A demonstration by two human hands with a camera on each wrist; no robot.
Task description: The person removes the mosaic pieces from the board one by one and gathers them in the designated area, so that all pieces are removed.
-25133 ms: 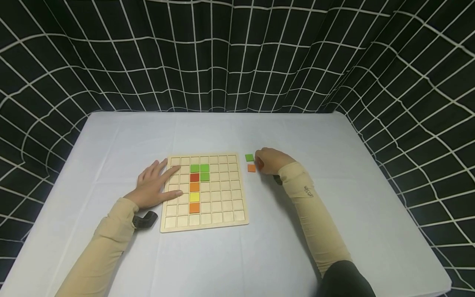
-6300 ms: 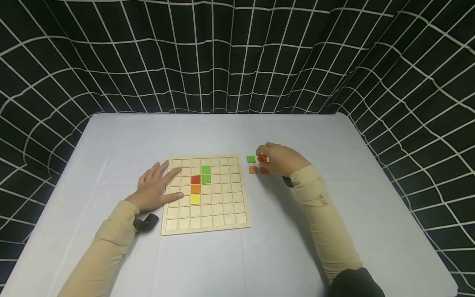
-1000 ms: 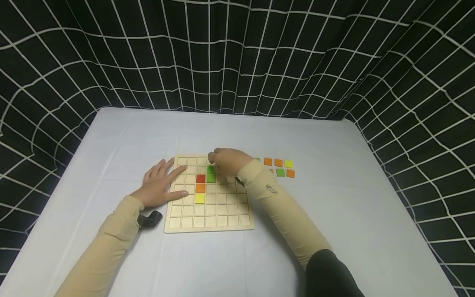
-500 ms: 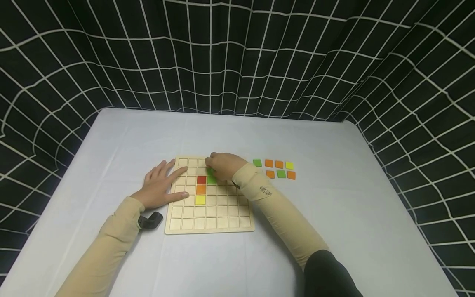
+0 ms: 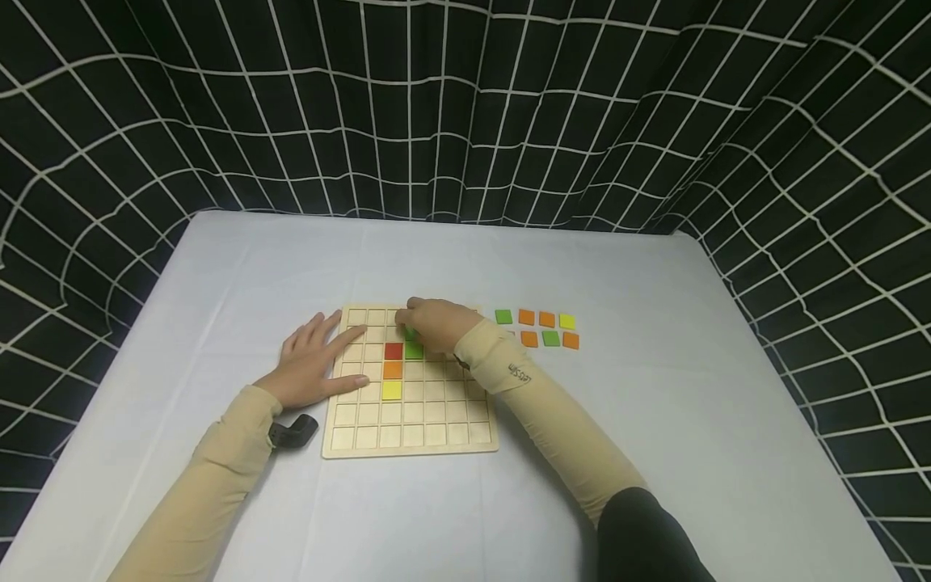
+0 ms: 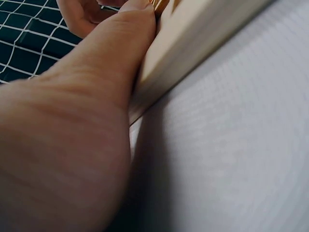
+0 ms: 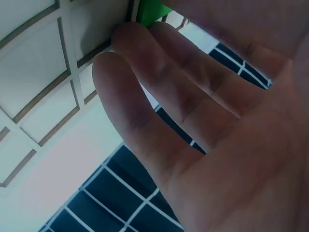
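Note:
A pale wooden grid board [image 5: 414, 438] lies on the white table. My left hand [image 5: 311, 368] rests spread on its left side, thumb and index finger over the edge cells. The left wrist view shows the thumb [image 6: 113, 43] along the board's edge. My right hand [image 5: 436, 323] is over the upper middle cells, pinching a green tile [image 7: 150, 10] that its fingers mostly hide. Below it in the same column lies another green tile [image 5: 414, 351]. A red tile [image 5: 393, 351], an orange tile [image 5: 393, 369] and a yellow tile [image 5: 391, 390] line the column to its left.
Right of the board lie two rows of loose tiles, among them a green one [image 5: 503, 317], an orange one [image 5: 527, 317] and a yellow one [image 5: 567, 322]. The right sleeve [image 5: 524, 380] crosses the board's right edge. A dark gridded curtain [image 5: 436, 113] hangs behind the table.
A green and an orange tile have left the board since the oldest frame. My right hand has moved left from the loose tiles onto the upper green tile. The left hand stays put.

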